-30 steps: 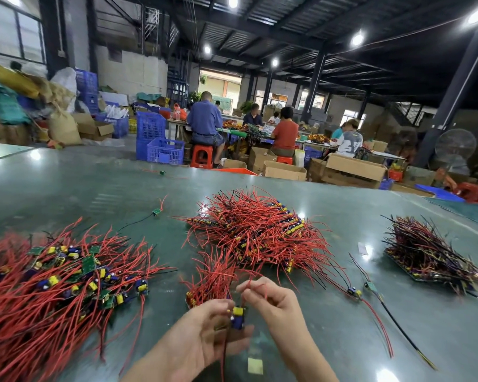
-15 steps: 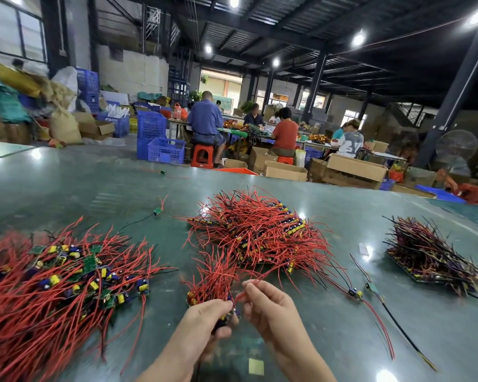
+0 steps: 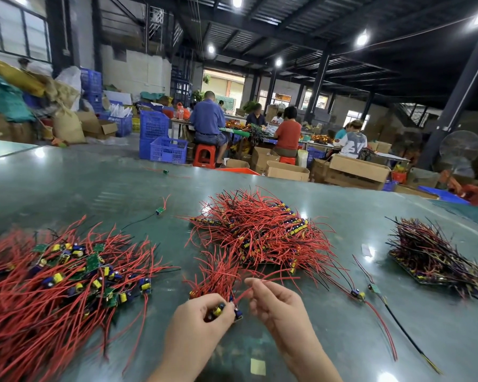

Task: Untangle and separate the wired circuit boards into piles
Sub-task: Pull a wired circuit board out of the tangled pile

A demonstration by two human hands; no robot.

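My left hand (image 3: pixel 198 319) grips a small circuit board (image 3: pixel 226 311) with yellow and blue parts at the near edge of a small bunch of red-wired boards (image 3: pixel 218 274). My right hand (image 3: pixel 276 304) pinches a red wire (image 3: pixel 276 279) that runs from that board. Behind the bunch lies a big tangled heap of red-wired boards (image 3: pixel 260 232). A spread pile of boards with red wires (image 3: pixel 55 279) covers the table's left. A darker pile of wired boards (image 3: pixel 431 252) sits at the right.
The green table (image 3: pixel 94 188) carries loose boards: one with a black lead (image 3: pixel 159 210), another far back (image 3: pixel 165 171), two with long leads (image 3: pixel 364 293) right of my hands. A yellow label (image 3: pixel 257 366) lies near me. People sit working beyond the table among boxes and blue crates.
My left hand moved the board up and forward into the small bunch. My right hand shifted from the board to a red wire and drew it out to the right.
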